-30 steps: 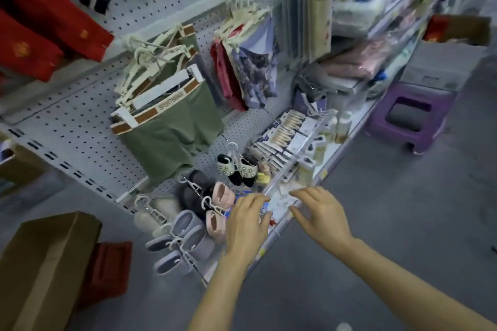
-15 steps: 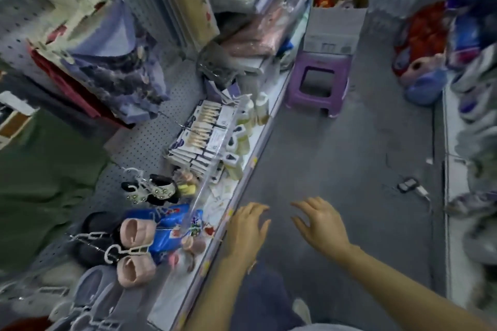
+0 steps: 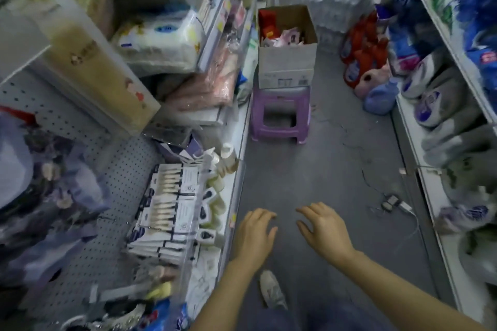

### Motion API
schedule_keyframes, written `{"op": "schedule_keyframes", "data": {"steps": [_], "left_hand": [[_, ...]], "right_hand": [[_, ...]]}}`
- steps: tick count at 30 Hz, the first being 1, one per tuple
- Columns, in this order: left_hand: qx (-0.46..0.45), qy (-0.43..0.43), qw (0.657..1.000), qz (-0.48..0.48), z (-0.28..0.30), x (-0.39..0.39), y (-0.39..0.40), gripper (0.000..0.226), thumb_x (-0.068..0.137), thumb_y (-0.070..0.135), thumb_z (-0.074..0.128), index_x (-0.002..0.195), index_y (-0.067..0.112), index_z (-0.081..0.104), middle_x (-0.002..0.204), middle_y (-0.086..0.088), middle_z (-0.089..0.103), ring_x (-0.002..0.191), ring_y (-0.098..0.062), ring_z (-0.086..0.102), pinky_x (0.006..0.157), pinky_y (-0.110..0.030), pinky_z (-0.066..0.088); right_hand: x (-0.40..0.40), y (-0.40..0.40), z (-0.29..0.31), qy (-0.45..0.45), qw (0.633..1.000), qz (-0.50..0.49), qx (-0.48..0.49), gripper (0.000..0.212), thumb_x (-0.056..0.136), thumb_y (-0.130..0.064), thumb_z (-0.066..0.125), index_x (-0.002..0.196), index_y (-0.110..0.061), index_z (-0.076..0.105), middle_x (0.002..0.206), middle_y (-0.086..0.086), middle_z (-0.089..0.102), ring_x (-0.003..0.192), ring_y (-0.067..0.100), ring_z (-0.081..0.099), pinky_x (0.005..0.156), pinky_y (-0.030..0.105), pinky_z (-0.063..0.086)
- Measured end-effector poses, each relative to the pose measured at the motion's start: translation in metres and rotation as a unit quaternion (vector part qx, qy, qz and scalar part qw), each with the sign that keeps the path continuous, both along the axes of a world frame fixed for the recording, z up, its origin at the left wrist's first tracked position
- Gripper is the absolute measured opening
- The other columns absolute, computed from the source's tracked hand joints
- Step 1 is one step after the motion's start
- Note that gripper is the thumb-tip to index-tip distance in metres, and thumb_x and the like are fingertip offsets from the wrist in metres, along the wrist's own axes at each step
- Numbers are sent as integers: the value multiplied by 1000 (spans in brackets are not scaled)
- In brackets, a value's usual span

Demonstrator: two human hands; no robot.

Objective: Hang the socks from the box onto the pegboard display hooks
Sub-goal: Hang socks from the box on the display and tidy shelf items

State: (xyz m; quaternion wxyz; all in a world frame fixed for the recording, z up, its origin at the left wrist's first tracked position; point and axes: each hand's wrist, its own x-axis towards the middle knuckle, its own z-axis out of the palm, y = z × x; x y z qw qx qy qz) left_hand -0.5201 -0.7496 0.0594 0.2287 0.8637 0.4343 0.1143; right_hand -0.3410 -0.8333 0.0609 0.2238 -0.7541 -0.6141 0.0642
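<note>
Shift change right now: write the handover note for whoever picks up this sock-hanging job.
Left hand: open, holding nothing, out over the aisle floor.
Right hand: open, holding nothing, beside it.
Box: open cardboard, packets inside, on the purple stool further up the aisle, out of reach from here.
Pegboard: at left, hung with carded goods; the frame is too blurred to pick out socks at its lower edge.
Done: cannot tell how many are hung.
Left: probably walk to the box, take socks, bring them back to the hooks.
</note>
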Motion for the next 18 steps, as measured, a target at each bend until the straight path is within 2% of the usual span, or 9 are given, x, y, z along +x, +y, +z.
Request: {"op": "schedule_keyframes", "data": {"steps": [9,14,18], "left_hand": [[12,-4,999,-44,5,109,141,26,82,24,74,107,24,70,105,8,68,93,-19,64,70,-28,52],[-16,-2,999,-37,-1,182,220,26,85,21,70,111,21,69,109,5,67,98,-21,62,82,-33,52],[-29,0,999,-27,3,247,282,30,92,27,63,122,23,65,121,8,62,112,-15,56,91,-26,42]], "right_hand": [[87,124,-1,13,998,-65,21,31,69,-15,86,97,-13,73,84,0,67,75,25,65,63,32,54],[162,207,-1,21,997,-71,21,32,67,-12,87,96,-12,73,83,1,68,74,26,65,61,33,55],[232,269,16,-1,998,-47,33,32,66,-13,86,96,-12,73,84,1,69,76,25,66,64,33,55]]}}
